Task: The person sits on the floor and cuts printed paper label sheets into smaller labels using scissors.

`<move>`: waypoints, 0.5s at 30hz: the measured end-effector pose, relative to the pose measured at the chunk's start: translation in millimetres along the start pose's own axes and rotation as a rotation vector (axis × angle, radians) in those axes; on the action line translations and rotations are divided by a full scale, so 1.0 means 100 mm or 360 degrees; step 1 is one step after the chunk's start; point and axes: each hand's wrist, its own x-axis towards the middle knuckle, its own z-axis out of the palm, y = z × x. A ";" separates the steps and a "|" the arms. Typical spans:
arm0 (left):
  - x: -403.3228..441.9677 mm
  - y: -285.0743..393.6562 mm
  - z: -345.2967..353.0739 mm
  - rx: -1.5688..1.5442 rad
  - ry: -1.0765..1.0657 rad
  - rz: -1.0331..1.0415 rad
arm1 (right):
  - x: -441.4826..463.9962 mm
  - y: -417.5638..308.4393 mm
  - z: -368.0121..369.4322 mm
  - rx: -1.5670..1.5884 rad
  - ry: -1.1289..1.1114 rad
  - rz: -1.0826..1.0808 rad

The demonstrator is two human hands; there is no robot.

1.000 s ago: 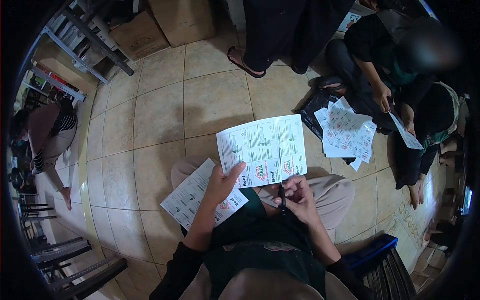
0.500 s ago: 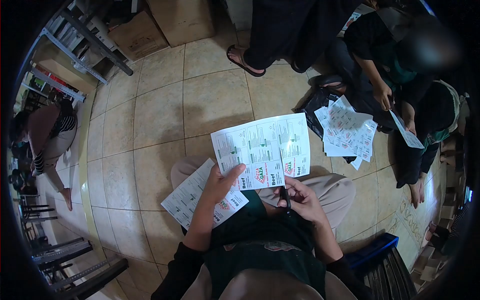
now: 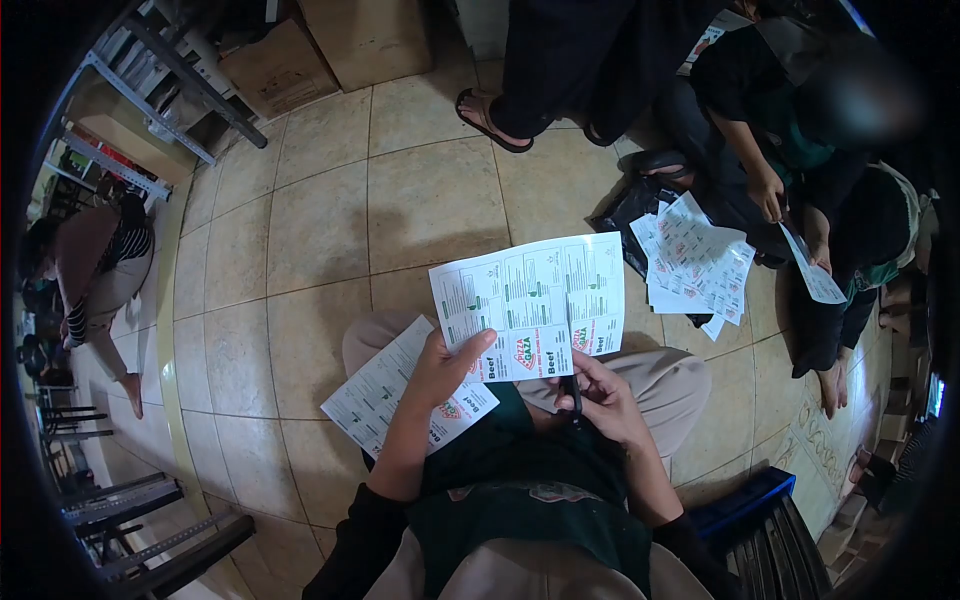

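My left hand point(image 3: 445, 370) grips the lower left of a white printed label sheet point(image 3: 525, 280), thumb on top. "Pizza Gaza" logos and the word "Beef" run along its lower edge. In my right hand point(image 3: 608, 405) are black-handled scissors point(image 3: 572, 402), placed at the sheet's lower edge. A slit rises from there between two label columns, and the right strip sits slightly apart at the bottom. How far the blades are spread is unclear. Another printed sheet point(image 3: 370, 395) lies over my lap and leg, partly beneath my left forearm.
On the tiled floor point(image 3: 330, 220), several printed sheets point(image 3: 695, 260) rest on a black plastic bag point(image 3: 625, 215). Beside them a seated person point(image 3: 740, 130) handles a sheet. Someone in sandals point(image 3: 490, 120) stands ahead. Metal racks point(image 3: 150, 100) and another person point(image 3: 105, 250) are at left.
The held sheet has shifted slightly right and down at its top edge. My hands stay in nearly the same place, the right still with the scissors at the lower edge.
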 end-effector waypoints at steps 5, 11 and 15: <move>0.00 0.00 0.01 -0.0004 0.0026 -0.0014 | 0.00 0.01 -0.01 -0.0035 -0.0005 -0.0021; 0.00 0.00 0.00 0.0024 0.0012 -0.0023 | 0.00 -0.06 0.00 0.0057 -0.0007 0.0076; 0.00 0.01 0.02 -0.0011 -0.0017 -0.0006 | 0.01 -0.11 0.00 0.0193 -0.0067 0.0024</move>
